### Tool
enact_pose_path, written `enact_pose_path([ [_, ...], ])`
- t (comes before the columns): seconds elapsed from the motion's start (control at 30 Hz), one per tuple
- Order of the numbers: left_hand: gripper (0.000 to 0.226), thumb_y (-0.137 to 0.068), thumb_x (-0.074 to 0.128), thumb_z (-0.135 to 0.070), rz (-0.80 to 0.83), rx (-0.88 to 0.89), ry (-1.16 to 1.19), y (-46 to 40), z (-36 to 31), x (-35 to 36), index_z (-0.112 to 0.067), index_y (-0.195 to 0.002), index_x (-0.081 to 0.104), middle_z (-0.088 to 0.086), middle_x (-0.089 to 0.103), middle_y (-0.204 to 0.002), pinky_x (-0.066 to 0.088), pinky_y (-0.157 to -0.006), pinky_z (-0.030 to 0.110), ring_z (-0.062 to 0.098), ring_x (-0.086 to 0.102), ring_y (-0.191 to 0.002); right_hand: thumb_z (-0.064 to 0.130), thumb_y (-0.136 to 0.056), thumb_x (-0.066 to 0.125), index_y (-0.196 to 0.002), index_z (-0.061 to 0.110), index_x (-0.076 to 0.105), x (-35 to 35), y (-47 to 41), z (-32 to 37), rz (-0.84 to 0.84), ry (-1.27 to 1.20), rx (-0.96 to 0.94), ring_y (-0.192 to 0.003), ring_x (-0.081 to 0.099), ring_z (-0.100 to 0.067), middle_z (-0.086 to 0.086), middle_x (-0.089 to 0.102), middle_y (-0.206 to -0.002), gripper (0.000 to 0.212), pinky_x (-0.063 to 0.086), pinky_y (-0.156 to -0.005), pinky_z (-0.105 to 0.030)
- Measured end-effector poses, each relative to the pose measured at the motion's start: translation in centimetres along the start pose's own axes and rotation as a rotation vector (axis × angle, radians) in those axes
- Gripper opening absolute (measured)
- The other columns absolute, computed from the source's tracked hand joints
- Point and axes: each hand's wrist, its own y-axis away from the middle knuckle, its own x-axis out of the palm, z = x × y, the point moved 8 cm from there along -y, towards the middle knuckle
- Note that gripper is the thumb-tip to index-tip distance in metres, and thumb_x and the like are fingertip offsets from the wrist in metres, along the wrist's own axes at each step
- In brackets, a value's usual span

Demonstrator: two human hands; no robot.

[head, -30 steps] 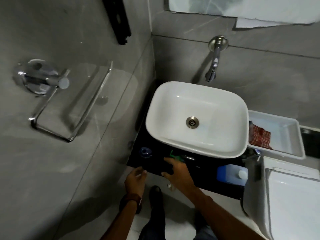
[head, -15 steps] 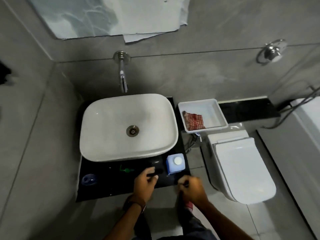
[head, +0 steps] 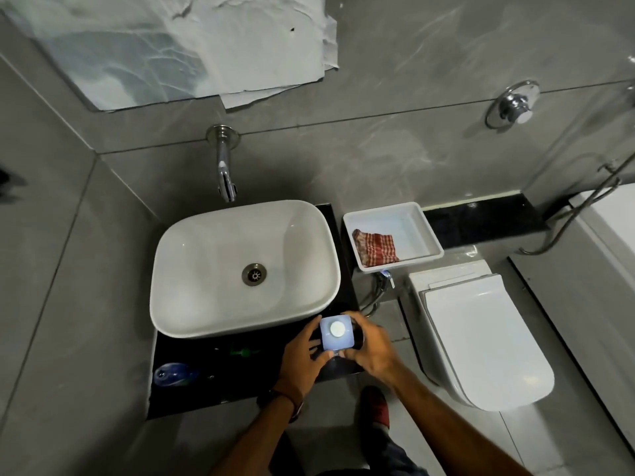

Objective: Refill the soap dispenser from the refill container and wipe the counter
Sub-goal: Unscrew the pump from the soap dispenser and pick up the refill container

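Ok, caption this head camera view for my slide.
Both hands, left hand and right hand, grip the blue refill container beside the white basin.

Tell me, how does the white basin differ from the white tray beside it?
The basin is larger and rounded, with a drain; the tray is smaller, square-cornered and flat-bottomed. The basin looks empty, while the tray holds a red checked cloth. Both are white and open-topped.

Both hands, left [head: 302, 355] and right [head: 372, 345], seem to grip the blue refill container [head: 336, 332] beside the sink [head: 206, 255].
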Motion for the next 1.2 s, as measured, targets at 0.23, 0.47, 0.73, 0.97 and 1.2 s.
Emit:
enact_pose_path([
  [0.23,0.078,-0.083,0.079,-0.014,0.055,0.131,-0.077,0.9,-3.5,-1.8,-0.041,-0.144,0.038,-0.001,0.062,-0.139,0.057,-0.098,0.033,0.012,0.066,-0.119,0.025,-0.058,0.100,-0.132,0.028,0.066,-1.9,0.9,2.8,-0.032,0.048,-0.049,-0.112,0.065,0.009,0.020,0.072,-0.119,0.081,0.057,-0.100,-0.027],
  [0.47,0.057,-0.094,0.060,-0.049,-0.052,0.477,-0.124,2.4,-16.1,-6.9,-0.034,-0.148,0.046,-0.022,0.049,-0.149,0.040,-0.112,0.021,0.001,0.045,-0.139,0.031,-0.055,0.100,-0.133,0.032,0.067,-6.2,1.1,11.9,-0.091,-0.008,-0.218,-0.109,0.071,0.000,0.018,0.075,-0.118,0.084,0.061,-0.097,-0.029],
  [0.73,0.037,-0.087,0.073,-0.037,-0.192,0.755,-0.064,2.9,-27.7,-12.0,-0.018,-0.119,0.069,-0.008,0.071,-0.120,0.054,-0.098,0.031,0.005,0.064,-0.113,0.031,-0.053,0.100,-0.124,0.048,0.067,-9.9,1.4,22.4,-0.177,-0.008,-0.421,-0.103,0.074,-0.002,0.021,0.074,-0.114,0.081,0.062,-0.084,-0.021],
  [0.97,0.051,-0.091,0.059,-0.050,-0.111,0.762,-0.118,3.4,-31.7,-11.3,-0.026,-0.135,0.053,-0.009,0.057,-0.137,0.047,-0.103,0.029,0.007,0.057,-0.122,0.030,-0.056,0.098,-0.122,0.041,0.072,-10.2,1.8,26.5,-0.183,0.037,-0.507,-0.094,0.076,-0.012,0.012,0.078,-0.107,0.071,0.066,-0.079,-0.035],
  [1.2,0.035,-0.105,0.048,-0.022,-0.170,0.863,-0.021,5.0,-32.2,-14.4,-0.028,-0.138,0.056,-0.018,0.060,-0.139,0.043,-0.106,0.018,0.007,0.055,-0.132,0.034,-0.053,0.100,-0.127,0.038,0.071,-11.8,1.6,28.0,-0.213,-0.020,-0.484,-0.094,0.077,-0.010,0.012,0.078,-0.108,0.080,0.067,-0.076,-0.032],
])
